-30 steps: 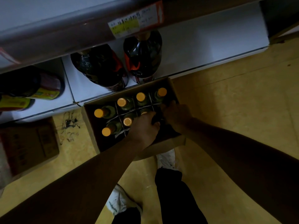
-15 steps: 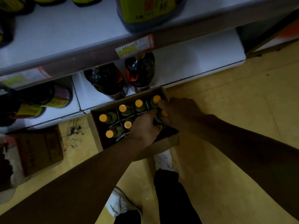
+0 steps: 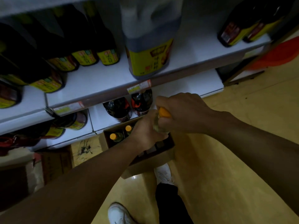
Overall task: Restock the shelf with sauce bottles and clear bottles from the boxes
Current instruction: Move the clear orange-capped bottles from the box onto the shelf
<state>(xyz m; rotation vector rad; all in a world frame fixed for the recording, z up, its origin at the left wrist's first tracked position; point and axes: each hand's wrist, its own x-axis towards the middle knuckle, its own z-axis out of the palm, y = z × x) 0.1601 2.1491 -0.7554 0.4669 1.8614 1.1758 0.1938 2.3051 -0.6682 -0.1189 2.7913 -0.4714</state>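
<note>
An open cardboard box [image 3: 146,164] stands on the floor against the bottom shelf [image 3: 186,84]. Clear bottles with orange caps [image 3: 113,136] still stand in its dividers. Above the box, my right hand [image 3: 182,113] grips a clear bottle by its orange cap [image 3: 164,112]. My left hand [image 3: 144,135] is curled beside it, and a bit of clear glass [image 3: 156,126] shows between the two hands. Whatever else the left hand holds is hidden by its fingers. Dark sauce bottles [image 3: 118,109] stand on the bottom shelf behind the box.
The middle shelf [image 3: 97,81] carries a large yellow-labelled jug [image 3: 148,46] and rows of dark bottles [image 3: 84,46]. A closed cardboard box [image 3: 55,164] sits on the floor at left. My white shoes [image 3: 163,173] stand close to the open box. An orange object [image 3: 278,54] lies at right.
Both hands have risen out of the box, lifting bottles with them. My view has tilted up, so the middle shelf and its bottles now show.
</note>
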